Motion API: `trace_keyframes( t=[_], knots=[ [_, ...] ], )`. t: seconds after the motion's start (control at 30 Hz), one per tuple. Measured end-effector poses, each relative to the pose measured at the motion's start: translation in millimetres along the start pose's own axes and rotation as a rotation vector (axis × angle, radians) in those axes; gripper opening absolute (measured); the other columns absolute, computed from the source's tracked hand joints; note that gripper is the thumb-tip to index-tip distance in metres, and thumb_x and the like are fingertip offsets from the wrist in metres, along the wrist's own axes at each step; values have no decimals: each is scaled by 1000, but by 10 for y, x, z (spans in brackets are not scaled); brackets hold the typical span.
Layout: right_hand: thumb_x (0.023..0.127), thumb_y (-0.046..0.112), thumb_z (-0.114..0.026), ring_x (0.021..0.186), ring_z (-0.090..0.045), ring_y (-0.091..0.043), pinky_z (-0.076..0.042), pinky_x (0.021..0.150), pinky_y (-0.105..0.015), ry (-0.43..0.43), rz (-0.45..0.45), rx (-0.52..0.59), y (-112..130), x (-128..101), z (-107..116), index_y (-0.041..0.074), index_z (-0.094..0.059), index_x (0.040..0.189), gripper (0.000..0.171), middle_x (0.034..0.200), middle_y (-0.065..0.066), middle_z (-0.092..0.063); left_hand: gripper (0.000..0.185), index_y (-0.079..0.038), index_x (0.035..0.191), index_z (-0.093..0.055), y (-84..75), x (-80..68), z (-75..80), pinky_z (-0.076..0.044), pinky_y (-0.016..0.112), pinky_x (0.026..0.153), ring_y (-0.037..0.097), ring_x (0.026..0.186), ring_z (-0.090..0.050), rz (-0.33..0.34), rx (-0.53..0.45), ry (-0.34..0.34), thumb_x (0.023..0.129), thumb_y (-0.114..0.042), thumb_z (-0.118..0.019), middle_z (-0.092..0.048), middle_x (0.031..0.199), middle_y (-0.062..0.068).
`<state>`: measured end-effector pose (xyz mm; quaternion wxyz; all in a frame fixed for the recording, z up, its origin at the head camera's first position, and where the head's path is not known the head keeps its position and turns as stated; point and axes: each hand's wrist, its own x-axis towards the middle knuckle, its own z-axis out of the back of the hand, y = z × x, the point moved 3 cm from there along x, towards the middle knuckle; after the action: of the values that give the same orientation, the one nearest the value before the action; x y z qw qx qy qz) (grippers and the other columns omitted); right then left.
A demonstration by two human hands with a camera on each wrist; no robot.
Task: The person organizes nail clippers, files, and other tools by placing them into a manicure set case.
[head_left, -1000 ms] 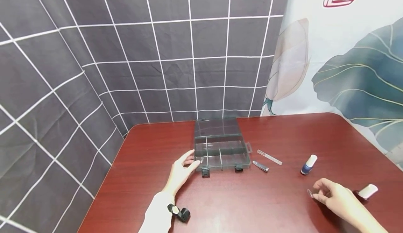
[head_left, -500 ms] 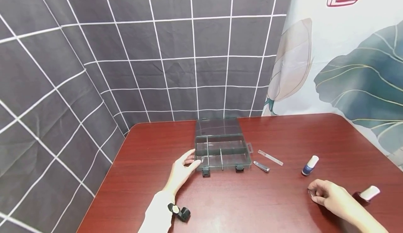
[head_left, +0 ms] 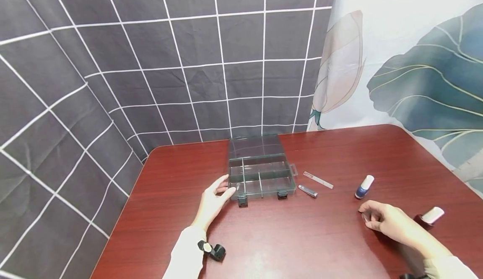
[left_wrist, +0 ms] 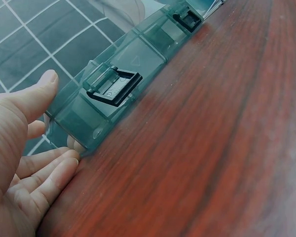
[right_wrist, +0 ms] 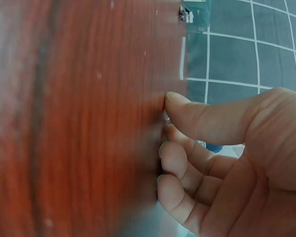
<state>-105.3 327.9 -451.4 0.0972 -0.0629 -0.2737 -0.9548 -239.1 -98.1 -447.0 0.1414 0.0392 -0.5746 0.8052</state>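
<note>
A see-through grey-green plastic organizer box (head_left: 275,185) with dividers lies on the table, its lid (head_left: 255,147) laid back. My left hand (head_left: 212,201) holds its front left corner, thumb at the rim and fingers at the end wall (left_wrist: 69,131). A small clear oval piece (left_wrist: 97,132) lies in the front left compartment. My right hand (head_left: 386,220) is low over the table at the right, thumb and forefinger pinching a small thin clear piece (head_left: 364,217), mostly hidden by the fingers. In the right wrist view the right hand's fingertips (right_wrist: 172,155) are right at the tabletop.
Right of the box lie a nail clipper (head_left: 307,191) and a nail file (head_left: 318,179). A blue nail polish bottle (head_left: 364,187) with white cap lies beyond my right hand; a dark red one (head_left: 429,217) is behind its wrist. Gridded cloth (head_left: 196,82) hangs behind the table.
The right hand has shifted slightly, and its fingers have closed in at the small clear piece, which shows less now. My left hand stays at the box; the head view has tilted a little.
</note>
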Motion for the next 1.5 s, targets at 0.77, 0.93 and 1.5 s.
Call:
trace_keyframes(
  t=[0.77, 0.93, 1.5],
  knots=[
    [61, -2, -79, 66, -39, 2, -33, 55, -23, -138, 153, -50, -52, -8, -25, 16, -53, 79, 37, 72, 18, -41, 51, -11, 127, -58, 377, 104, -50, -52, 26, 67, 21, 93, -63, -15, -18, -16, 81, -28, -73, -65, 107, 9],
    [62, -3, -79, 65, -40, 2, -33, 55, -22, -119, 147, -13, -38, 1, -25, 15, -53, 79, 36, 71, 19, -42, 51, -12, 127, -58, 371, 91, -41, -52, 26, 71, 21, 95, -62, -16, 0, -21, 81, -29, -73, -65, 108, 10],
    [69, 1, -77, 64, -42, 2, -35, 56, -21, -88, 92, 39, 150, 136, -27, 13, -54, 82, 29, 71, 17, -43, 53, -10, 127, -57, 385, 85, -49, -51, 26, 72, 22, 95, -62, -26, 6, -16, 80, -30, -73, -65, 109, 11]
  ],
)
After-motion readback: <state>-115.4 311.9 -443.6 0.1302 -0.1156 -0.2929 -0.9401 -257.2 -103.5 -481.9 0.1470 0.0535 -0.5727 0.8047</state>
